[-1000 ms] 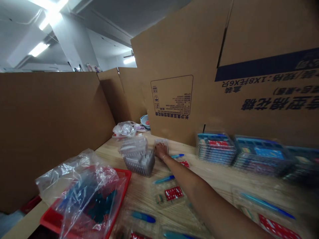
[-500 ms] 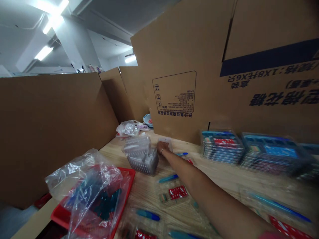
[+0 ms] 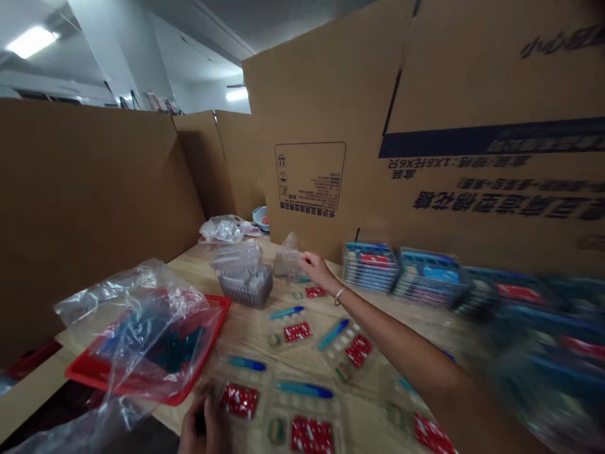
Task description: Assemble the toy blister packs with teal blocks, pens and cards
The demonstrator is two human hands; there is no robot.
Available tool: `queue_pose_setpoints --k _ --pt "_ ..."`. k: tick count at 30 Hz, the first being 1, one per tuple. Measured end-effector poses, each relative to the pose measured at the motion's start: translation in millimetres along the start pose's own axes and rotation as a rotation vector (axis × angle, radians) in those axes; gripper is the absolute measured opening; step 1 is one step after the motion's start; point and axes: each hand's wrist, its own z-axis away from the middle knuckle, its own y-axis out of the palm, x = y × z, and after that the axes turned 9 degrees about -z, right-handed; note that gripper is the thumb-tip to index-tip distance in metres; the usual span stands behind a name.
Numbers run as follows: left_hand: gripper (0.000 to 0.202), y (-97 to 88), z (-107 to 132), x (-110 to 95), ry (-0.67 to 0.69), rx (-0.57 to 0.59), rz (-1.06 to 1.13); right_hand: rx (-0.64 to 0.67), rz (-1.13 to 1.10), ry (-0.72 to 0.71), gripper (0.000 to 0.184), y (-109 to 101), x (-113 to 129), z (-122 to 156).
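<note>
Nearest, over the front of the desk (image 3: 366,403), was the left hand (image 3: 203,419), cut off by the lower border; its fingers were curled, and whether they pinched anything could not be told. Just to its right lay a filled tray (image 3: 242,377) with a red packet (image 3: 240,401) and a blue pen (image 3: 246,363), the pen's long axis running roughly left to right. Farther off, to the left of the outstretched right arm, stood a stack of clear trays (image 3: 246,287). The right hand (image 3: 319,268) had its fingers bent and drawn together. A clear plastic piece (image 3: 286,261) lay just left of those fingertips, much nearer this hand than the other; blur hid its long axis and whether it was gripped. Behind rose a cardboard panel (image 3: 307,94).
</note>
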Motion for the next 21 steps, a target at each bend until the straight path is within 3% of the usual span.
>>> queue_pose_setpoints --k 4,7,10,14,17,19,21 --pt "0.034 0.2 5.2 -18.3 0.054 -0.127 0.031 0.032 -0.202 0.051 0.022 -48.3 12.3 104.3" --pt "0.031 4.2 4.2 -25.3 0.064 -0.198 0.032 0.058 -0.506 0.152 0.02 -75.1 19.5 178.2" --pt "0.027 7.7 1.5 -27.0 0.102 -0.229 0.117 0.053 -0.884 0.3 0.02 -94.2 21.6 238.3" --pt "0.027 -3.6 12.9 -34.2 0.129 -0.22 0.101 -0.006 -1.041 0.483 0.017 -114.6 20.2 306.0" --pt "0.032 -19.1 49.6 -46.4 0.238 0.013 0.093 -0.091 -1.068 0.59 0.018 -128.0 21.8 350.5" --pt "0.032 -26.1 87.8 -55.0 0.272 0.332 0.112 -0.164 -1.05 0.649 0.018 -133.7 23.6 374.5" --pt "0.036 -27.8 131.3 -61.0 0.164 0.74 0.137 -0.231 -1.041 0.725 0.02 -135.2 24.2 392.4"
